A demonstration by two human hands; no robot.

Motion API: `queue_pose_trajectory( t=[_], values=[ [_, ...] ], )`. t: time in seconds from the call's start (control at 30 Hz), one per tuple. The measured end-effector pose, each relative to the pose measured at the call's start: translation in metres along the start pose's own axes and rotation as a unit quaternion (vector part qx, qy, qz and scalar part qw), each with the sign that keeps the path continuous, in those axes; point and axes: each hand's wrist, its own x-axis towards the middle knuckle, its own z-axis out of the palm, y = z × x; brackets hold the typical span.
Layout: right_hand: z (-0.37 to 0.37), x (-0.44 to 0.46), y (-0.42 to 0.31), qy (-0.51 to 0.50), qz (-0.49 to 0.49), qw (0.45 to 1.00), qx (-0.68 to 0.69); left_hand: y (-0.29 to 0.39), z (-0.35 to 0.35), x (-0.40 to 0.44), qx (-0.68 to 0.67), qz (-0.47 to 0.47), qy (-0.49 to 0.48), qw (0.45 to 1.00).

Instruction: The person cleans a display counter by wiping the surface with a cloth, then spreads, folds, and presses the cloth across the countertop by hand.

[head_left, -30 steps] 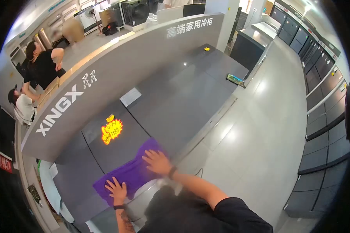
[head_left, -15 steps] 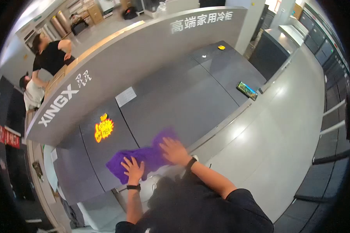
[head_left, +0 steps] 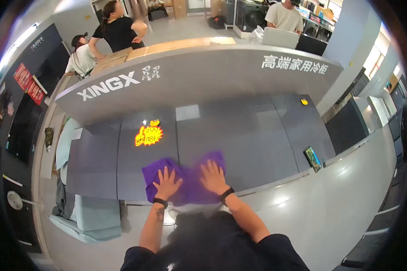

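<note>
My left hand [head_left: 168, 184] and right hand [head_left: 214, 177] press flat on a purple cloth [head_left: 192, 192], spread wide rather than closed around it, and the cloth lies along the near edge of a dark grey top [head_left: 239, 144]. A phone [head_left: 312, 159] rests well to the right near that edge; past the cloth, to the left, sits a yellow price tag [head_left: 149, 135], then a sheet of paper [head_left: 187, 113] near a lettered wall [head_left: 203, 74].
</note>
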Motion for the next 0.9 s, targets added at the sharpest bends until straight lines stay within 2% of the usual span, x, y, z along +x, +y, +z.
queue_pose_trajectory(
  t=[0.27,0.47,0.63,0.73,0.9],
  values=[
    [-0.006,-0.077,0.004,-0.069,-0.015,0.997,0.022,0.003,0.051,-0.063,0.014,0.042,-0.007,0.999],
    [-0.001,-0.003,0.0,-0.11,0.02,0.994,0.018,0.016,0.011,-0.019,0.039,0.05,-0.049,0.997],
    [0.007,0.05,-0.01,-0.1,0.048,0.994,-0.006,0.022,0.003,0.024,0.025,0.032,0.002,0.999],
    [0.009,0.027,-0.017,-0.085,0.021,0.996,-0.001,0.013,0.01,0.011,0.032,0.077,0.019,0.996],
    [0.009,-0.044,-0.028,-0.055,-0.036,0.997,-0.046,-0.003,0.021,-0.027,0.06,0.132,-0.004,0.989]
  ],
)
